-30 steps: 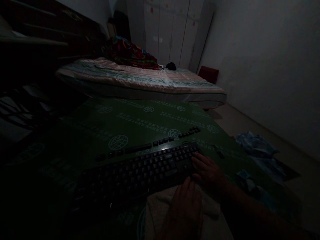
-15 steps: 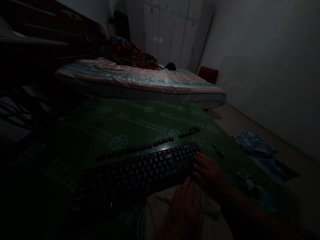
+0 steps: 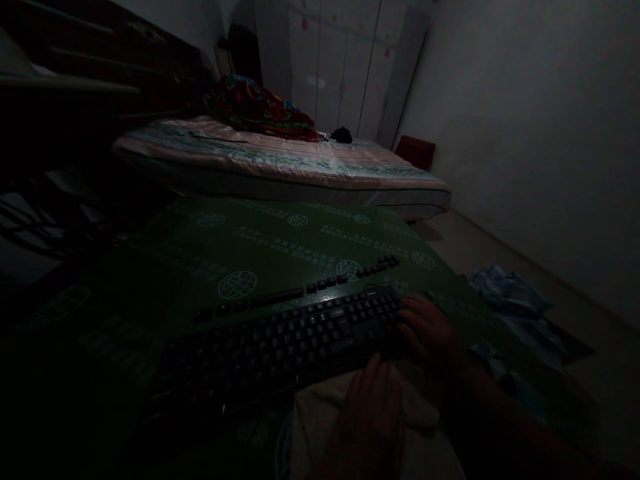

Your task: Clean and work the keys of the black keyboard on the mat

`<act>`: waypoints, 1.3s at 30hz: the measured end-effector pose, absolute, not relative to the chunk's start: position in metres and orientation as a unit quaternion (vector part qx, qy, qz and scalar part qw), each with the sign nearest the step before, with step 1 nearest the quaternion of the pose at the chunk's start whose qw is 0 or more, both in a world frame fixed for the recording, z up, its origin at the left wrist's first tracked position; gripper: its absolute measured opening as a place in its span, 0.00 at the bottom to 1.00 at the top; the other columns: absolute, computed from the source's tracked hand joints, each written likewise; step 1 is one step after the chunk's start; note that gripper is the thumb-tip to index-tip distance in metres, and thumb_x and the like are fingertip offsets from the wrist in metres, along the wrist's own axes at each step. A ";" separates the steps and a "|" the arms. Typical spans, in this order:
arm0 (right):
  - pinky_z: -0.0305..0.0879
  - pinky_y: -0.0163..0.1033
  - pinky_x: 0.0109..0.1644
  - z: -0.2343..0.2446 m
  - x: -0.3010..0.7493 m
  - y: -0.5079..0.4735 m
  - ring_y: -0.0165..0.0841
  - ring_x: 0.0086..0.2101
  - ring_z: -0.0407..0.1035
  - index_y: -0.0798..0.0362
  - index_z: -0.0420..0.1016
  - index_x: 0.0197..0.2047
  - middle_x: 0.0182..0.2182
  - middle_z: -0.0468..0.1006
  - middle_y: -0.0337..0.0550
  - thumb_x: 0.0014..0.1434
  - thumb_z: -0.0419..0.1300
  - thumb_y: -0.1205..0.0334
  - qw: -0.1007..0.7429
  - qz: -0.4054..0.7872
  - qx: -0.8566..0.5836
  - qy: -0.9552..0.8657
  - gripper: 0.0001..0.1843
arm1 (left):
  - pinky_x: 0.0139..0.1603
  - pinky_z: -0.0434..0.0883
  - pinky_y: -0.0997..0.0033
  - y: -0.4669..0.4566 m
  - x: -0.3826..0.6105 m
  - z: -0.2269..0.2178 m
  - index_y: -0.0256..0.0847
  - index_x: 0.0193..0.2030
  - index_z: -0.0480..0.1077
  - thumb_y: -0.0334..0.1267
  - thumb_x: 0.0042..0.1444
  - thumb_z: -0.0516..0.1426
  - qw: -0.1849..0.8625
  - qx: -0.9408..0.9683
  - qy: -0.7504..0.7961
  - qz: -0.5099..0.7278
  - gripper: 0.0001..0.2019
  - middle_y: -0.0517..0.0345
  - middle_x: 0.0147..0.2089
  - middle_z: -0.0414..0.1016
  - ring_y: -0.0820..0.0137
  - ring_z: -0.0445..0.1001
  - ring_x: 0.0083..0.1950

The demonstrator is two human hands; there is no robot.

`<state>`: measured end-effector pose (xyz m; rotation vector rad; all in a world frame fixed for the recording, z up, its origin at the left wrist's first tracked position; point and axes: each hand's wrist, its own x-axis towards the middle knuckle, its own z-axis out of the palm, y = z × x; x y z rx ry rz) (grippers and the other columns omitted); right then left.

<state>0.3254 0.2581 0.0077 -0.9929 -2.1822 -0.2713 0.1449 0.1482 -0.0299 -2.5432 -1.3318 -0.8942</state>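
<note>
A black keyboard (image 3: 280,353) lies at a slant on the green table (image 3: 280,240), with some of its lower keys off. Behind it runs a row of loose black keycaps (image 3: 325,283), the long space bar (image 3: 277,297) among them. My left hand (image 3: 373,410) rests flat, fingers stretched out, on a pale cloth (image 3: 320,413) at the keyboard's front edge. By the keyboard's right end is my right hand (image 3: 430,333), fingers extended and slightly bent, with nothing visible in them. Dim light hides the fingertips' exact contact.
A bed (image 3: 300,160) with a red patterned blanket (image 3: 265,110) stands beyond the table. Pale blue crumpled cloth or plastic (image 3: 505,293) lies to the right. A wardrobe (image 3: 330,67) and a dark red object (image 3: 416,152) are farther back.
My right hand has shifted a little to the right, off the number keys and over the small dark pieces beside the keyboard. My left hand and the keyboard stay put.
</note>
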 end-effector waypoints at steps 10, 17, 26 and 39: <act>0.72 0.42 0.45 0.008 0.343 0.254 0.36 0.41 0.73 0.50 0.76 0.41 0.39 0.78 0.46 0.64 0.53 0.59 0.362 0.049 -0.452 -0.814 0.11 | 0.58 0.67 0.57 0.146 0.143 -0.027 0.36 0.54 0.66 0.38 0.60 0.53 0.064 -0.845 -0.447 -0.286 0.16 0.46 0.61 0.66 0.57 0.59 0.65; 0.71 0.41 0.46 0.008 0.347 0.257 0.35 0.40 0.73 0.50 0.76 0.39 0.38 0.79 0.46 0.63 0.53 0.60 0.359 0.056 -0.457 -0.812 0.11 | 0.56 0.69 0.57 0.148 0.141 -0.024 0.35 0.54 0.66 0.41 0.61 0.52 0.073 -0.854 -0.440 -0.268 0.18 0.45 0.59 0.68 0.55 0.62 0.63; 0.71 0.41 0.43 0.007 0.347 0.262 0.36 0.39 0.73 0.50 0.76 0.35 0.36 0.79 0.44 0.63 0.52 0.60 0.359 0.068 -0.469 -0.804 0.11 | 0.55 0.70 0.58 0.149 0.139 -0.029 0.36 0.54 0.66 0.37 0.60 0.51 0.083 -0.857 -0.436 -0.263 0.16 0.47 0.59 0.68 0.55 0.64 0.62; 0.71 0.42 0.42 0.014 0.345 0.305 0.37 0.36 0.74 0.51 0.77 0.35 0.35 0.80 0.46 0.59 0.53 0.58 0.367 0.049 -0.479 -0.796 0.12 | 0.52 0.72 0.58 0.151 0.142 -0.029 0.36 0.51 0.67 0.34 0.59 0.50 0.089 -0.847 -0.430 -0.299 0.14 0.46 0.56 0.70 0.56 0.65 0.61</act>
